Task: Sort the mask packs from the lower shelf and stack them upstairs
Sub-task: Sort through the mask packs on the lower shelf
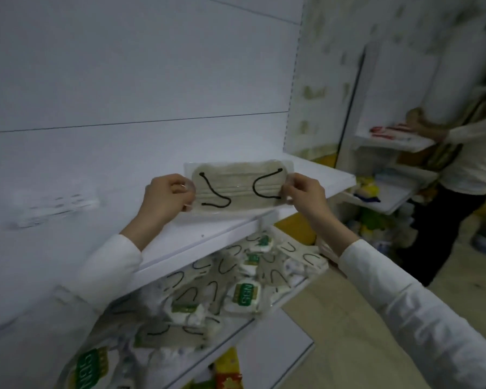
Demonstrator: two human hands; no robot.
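Two hands hold one mask pack (239, 189) flat above the upper shelf (314, 175); left hand (167, 196) pinches its left end, right hand (306, 192) its right end. More mask packs (236, 287) lie heaped on the lower shelf (289, 297).

- "N95": white characters on a green label, reading sideways, on the white mask pack (244, 297).
- Bottom-left mask pack (89, 366): same green label, characters resemble "N95", blurred and partly cut off.
- Rear mask pack (253, 259): green label, unreadable.

Mask pack (239, 189) on upper shelf (230, 228) — loose packs (230, 287) below.
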